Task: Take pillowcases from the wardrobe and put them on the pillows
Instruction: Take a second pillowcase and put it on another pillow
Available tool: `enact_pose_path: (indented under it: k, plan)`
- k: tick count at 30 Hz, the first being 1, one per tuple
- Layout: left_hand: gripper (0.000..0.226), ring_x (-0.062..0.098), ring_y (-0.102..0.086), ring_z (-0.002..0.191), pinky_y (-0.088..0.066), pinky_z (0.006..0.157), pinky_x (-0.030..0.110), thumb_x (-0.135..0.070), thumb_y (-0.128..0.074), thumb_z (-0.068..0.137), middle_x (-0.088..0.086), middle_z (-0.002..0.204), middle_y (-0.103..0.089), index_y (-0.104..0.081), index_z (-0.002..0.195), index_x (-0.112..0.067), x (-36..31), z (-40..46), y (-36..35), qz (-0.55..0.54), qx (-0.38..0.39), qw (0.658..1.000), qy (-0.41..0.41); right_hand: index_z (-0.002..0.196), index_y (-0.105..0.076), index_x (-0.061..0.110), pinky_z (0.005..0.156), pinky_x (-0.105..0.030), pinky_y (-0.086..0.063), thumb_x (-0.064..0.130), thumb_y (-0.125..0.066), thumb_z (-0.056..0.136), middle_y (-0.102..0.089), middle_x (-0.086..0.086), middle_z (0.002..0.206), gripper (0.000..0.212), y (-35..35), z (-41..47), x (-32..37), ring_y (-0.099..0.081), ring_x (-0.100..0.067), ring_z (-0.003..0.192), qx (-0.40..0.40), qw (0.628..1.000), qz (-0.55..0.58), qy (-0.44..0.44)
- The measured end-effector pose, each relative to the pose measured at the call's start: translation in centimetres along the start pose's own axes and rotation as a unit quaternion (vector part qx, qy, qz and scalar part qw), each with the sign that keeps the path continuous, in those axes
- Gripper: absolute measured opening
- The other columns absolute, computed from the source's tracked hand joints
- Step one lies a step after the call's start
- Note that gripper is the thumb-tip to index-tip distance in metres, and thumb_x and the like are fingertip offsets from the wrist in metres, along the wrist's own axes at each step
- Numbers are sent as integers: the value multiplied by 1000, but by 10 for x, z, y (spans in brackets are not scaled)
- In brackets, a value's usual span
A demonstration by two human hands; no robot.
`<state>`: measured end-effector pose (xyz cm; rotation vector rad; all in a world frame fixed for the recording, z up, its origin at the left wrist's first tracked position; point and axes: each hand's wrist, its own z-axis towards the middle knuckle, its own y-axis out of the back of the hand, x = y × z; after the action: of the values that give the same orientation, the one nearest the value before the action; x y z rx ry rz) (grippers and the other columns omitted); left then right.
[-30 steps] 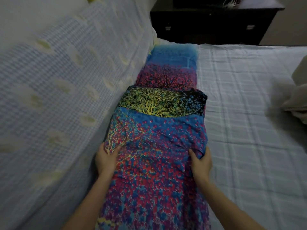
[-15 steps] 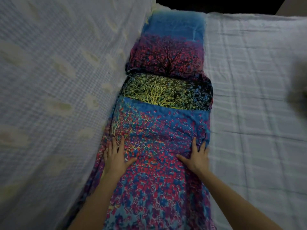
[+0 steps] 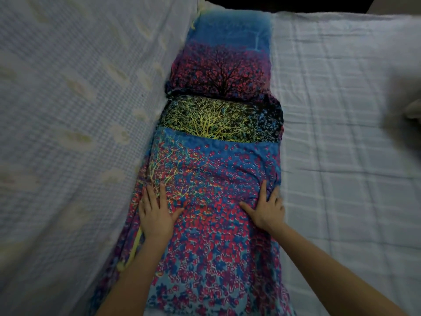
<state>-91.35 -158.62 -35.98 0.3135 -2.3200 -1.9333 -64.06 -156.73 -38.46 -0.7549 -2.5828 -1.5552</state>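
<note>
The fingers of the left hand are spread and lie flat on the pillowcase. They pinch nothing. The thumb points in toward the middle. The fingers of the right hand are spread too and lie flat near the right edge of the same cloth. Its outer fingers reach the edge, where the cloth is bunched in small folds. I cannot tell if they curl under that edge.

The pillowcase is blue with red and pink spots and thin yellow branches. It lies under both hands and runs back along both arms toward the person. Between the two hands the cloth looks puffy with small wrinkles.

Just past the fingertips the pillowcase ends in a blue edge. Beyond that edge is a dark patch with a yellow tree on it. I cannot tell if the patch is the pillow or the inside of the pillowcase.

Farther past the fingers lies a second pillow, touching the dark patch. It has a blue top and a black tree with red leaves.

Left of the left fingers a pale cloth with small checks and cream marks rises up like a wall. It touches the pillowcase along its left side.

Right of the right fingers is the bed, under a pale sheet with big checks. The pillowcase lies on it.
</note>
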Motion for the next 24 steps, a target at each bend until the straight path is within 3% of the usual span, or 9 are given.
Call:
enact_pose_path:
  k: [3, 5, 7, 11, 14, 16, 18, 22, 24]
  plan:
    - [98, 30, -1, 145, -7, 117, 44, -75, 22, 69, 17, 156, 4, 8, 146, -17, 6, -28, 2, -20, -22, 1000, -1, 143, 18, 22, 111, -53, -16, 72, -14, 83, 11, -22, 153, 84, -12, -36, -4, -5, -45, 138, -57, 997, -34, 30]
    - [96, 29, -3, 145, -10, 117, 43, -72, 26, 69, 16, 156, 1, 6, 146, -19, 11, -45, 1, -28, -27, 999, 4, 144, 13, 20, 112, -51, -14, 75, 20, 69, 9, -23, 153, 93, -21, -61, -7, -4, -44, 139, -67, 995, -45, 56]
    - [95, 31, -9, 144, -12, 116, 45, -71, 24, 72, 17, 155, -5, -2, 147, -17, 13, -63, 1, -43, -16, 999, 7, 145, 10, 21, 114, -49, -11, 71, 35, 58, 9, -22, 153, 103, -30, -80, -12, -1, -40, 141, -70, 993, -50, 75]
    - [96, 34, -23, 140, -22, 113, 48, -66, 21, 78, 19, 152, -23, -23, 145, -12, 18, -100, 6, -58, -7, 998, 0, 145, 11, 23, 115, -45, -8, 72, 27, 65, 10, -18, 154, 95, -37, -108, -27, 4, -35, 142, -28, 994, -42, 100]
    - [90, 30, -25, 140, -21, 114, 44, -61, 14, 84, 15, 150, -31, -33, 142, -9, 26, -128, 17, -86, 3, 996, -21, 145, 11, 24, 116, -44, -10, 61, -9, 90, 9, -15, 155, 70, -30, -127, -39, 5, -32, 143, 27, 993, -37, 109]
    - [56, 29, -30, 138, -24, 112, 46, -40, -19, 97, 14, 147, -37, -42, 137, -6, 29, -142, 33, -114, -24, 993, -35, 146, 8, 21, 116, -43, -12, 54, -20, 94, -1, -13, 156, 67, -14, -143, -44, -3, -31, 143, 40, 992, -30, 118]
    - [40, 33, -39, 132, -34, 107, 51, -8, -46, 91, 17, 139, -46, -49, 130, -2, 27, -148, 58, -145, -74, 986, -48, 146, 5, 17, 114, -42, -20, 50, -24, 96, -18, -12, 154, 67, 10, -158, -45, -19, -31, 139, 23, 991, -12, 129]
    - [48, 36, -63, 102, -51, 86, 50, 18, -58, 70, 20, 112, -66, -61, 115, 2, 5, -156, 134, -154, -134, 967, -156, 142, -26, 12, 100, -34, -38, 32, -42, 95, -43, -14, 138, 54, 79, -195, -39, -45, -29, 122, -34, 984, 58, 167]
    - [46, 33, -67, 89, -54, 76, 46, 18, -62, 67, 16, 100, -71, -66, 109, -2, -12, -164, 174, -141, -164, 951, -223, 131, -44, 11, 90, -29, -40, 18, -47, 93, -53, -13, 127, 39, 118, -217, -37, -53, -27, 111, -68, 971, 110, 200]
